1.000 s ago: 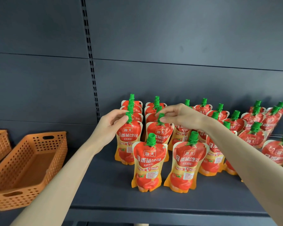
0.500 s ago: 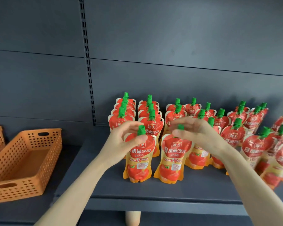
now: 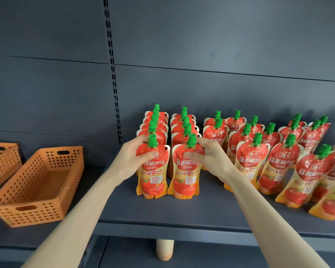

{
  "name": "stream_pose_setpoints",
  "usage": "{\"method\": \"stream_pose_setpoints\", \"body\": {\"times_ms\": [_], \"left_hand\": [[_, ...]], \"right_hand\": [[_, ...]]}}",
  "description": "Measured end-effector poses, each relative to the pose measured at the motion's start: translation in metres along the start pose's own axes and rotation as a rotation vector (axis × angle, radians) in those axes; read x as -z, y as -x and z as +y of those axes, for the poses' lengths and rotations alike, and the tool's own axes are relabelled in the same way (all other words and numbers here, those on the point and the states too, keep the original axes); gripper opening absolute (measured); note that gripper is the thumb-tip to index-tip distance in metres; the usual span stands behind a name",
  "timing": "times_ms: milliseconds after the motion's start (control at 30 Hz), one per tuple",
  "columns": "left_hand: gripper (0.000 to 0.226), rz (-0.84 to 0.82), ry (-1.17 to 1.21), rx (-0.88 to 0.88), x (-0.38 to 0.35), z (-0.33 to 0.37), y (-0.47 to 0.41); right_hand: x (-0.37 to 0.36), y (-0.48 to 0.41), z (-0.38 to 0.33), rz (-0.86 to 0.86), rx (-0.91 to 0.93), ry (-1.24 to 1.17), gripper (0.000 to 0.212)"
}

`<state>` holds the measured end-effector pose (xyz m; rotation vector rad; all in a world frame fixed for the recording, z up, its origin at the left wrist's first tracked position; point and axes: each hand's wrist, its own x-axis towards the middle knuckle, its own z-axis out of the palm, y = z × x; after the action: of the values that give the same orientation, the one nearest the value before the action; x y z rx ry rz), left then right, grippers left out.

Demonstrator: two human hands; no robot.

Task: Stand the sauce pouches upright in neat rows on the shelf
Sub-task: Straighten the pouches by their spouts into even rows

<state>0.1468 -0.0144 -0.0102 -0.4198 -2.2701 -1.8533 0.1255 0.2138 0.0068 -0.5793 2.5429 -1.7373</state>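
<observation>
At the shelf (image 3: 182, 213) front, my left hand (image 3: 131, 158) pinches the left pouch (image 3: 153, 175), my right hand (image 3: 211, 158) the right pouch (image 3: 185, 176), both high by the stiff caps (image 3: 152, 141), since I judge the film soft and slippery.

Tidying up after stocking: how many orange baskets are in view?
2. The near basket sits left of the sauce pouches; the far basket is beside it at the picture's left edge, partly cut off. Others may lie out of view.
</observation>
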Motion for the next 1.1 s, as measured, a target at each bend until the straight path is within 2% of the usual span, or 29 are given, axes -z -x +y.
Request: {"method": "stream_pose_setpoints", "body": {"times_ms": [233, 433, 667, 800, 933, 1100], "left_hand": [[0.053, 0.107, 0.085, 0.148, -0.013, -0.031, 0.023], [0.044, 0.106, 0.019, 0.173, -0.022, -0.067, 0.047], [0.037, 0.138, -0.014, 0.15, -0.024, -0.077, 0.048], [0.039, 0.127, -0.048, 0.167, -0.025, -0.08, 0.048], [0.051, 0.114, -0.079, 0.188, -0.025, -0.083, 0.047], [0.048, 0.102, -0.097, 0.184, -0.023, -0.084, 0.047]], "right_hand": [[-0.015, 0.016, 0.026, 0.109, -0.046, -0.116, 0.053], [-0.045, 0.038, 0.065, 0.165, -0.138, -0.113, 0.05], [-0.057, 0.047, 0.08, 0.242, -0.126, -0.1, 0.044], [-0.057, 0.046, 0.083, 0.237, -0.114, -0.089, 0.042], [-0.058, 0.047, 0.084, 0.243, -0.112, -0.078, 0.041], [-0.058, 0.047, 0.084, 0.24, -0.105, -0.083, 0.042]]}}
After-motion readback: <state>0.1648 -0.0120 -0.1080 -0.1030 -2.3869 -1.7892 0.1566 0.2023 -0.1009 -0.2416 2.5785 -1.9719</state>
